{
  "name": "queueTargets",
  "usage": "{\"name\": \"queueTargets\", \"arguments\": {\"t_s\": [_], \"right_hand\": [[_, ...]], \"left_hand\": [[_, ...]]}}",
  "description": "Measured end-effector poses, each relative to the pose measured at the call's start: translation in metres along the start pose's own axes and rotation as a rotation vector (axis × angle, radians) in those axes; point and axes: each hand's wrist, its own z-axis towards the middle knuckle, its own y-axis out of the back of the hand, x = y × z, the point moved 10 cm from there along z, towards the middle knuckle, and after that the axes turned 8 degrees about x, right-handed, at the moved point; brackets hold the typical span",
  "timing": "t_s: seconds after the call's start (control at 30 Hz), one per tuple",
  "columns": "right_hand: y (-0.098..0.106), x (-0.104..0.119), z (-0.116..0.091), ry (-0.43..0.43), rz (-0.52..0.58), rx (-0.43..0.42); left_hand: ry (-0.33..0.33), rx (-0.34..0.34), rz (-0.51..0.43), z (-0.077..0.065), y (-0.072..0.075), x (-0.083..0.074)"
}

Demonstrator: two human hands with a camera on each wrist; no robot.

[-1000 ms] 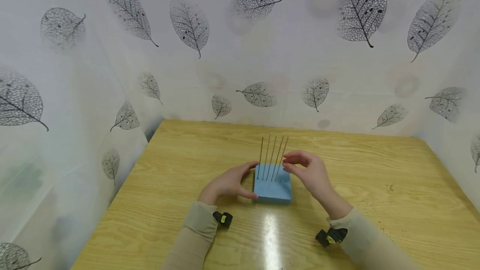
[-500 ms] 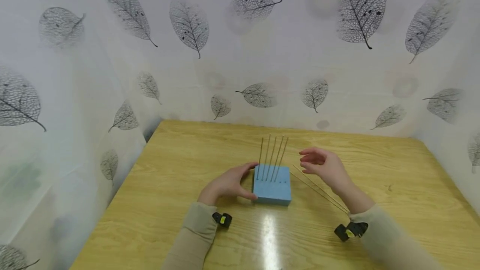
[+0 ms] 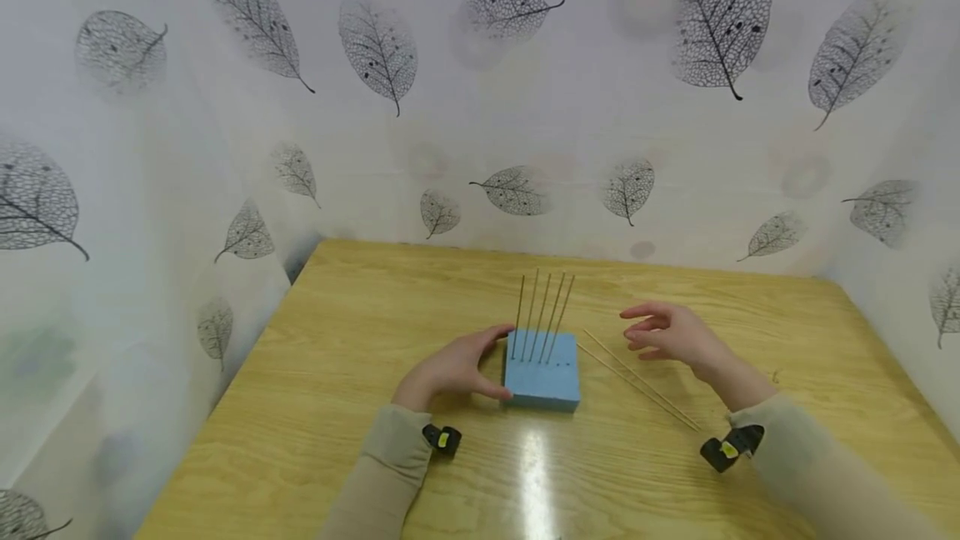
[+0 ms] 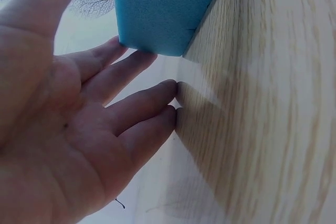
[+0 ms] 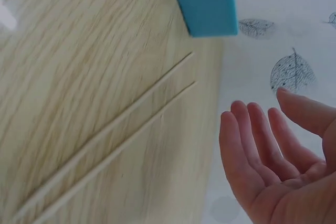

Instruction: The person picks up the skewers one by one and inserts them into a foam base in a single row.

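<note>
On the left, the left hand [image 3: 450, 369] braces the blue block [image 3: 543, 386], its thumb at the near left corner and a finger at the far one; the left wrist view shows two fingertips meeting the foam-like face and the lower two resting near or on the wooden table [image 3: 405, 282]. If that hold slackened, or pressed from one side only, the block could slide or turn. Across its top, five upright sticks [image 3: 542, 317] stand in a row, tips fanning slightly; a knock from a passing sleeve or finger could tilt one or loosen it, as they are tall and thin. Right of them, two small holes [image 3: 567, 364] hold nothing; being so narrow, they would be easy to miss. Farther right, two loose sticks [image 3: 637, 387] lie side by side on the table, and a careless brush could roll them or pick up both together. Rightmost, the right hand [image 3: 678, 340] hovers beyond them, fingers relaxed and apart from the thumb, holding nothing.
</note>
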Motion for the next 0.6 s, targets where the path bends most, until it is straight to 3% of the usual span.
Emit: {"name": "queueTargets", "arguments": {"t_s": [0.33, 0.6], "right_hand": [[0.001, -0.03, 0.005, -0.137, -0.022, 0.123], [-0.006, -0.04, 0.008, -0.183, -0.054, 0.145]], "left_hand": [[0.0, 0.007, -0.007, -0.001, 0.0, -0.002], [0.003, 0.006, -0.001, -0.002, 0.001, -0.003]]}}
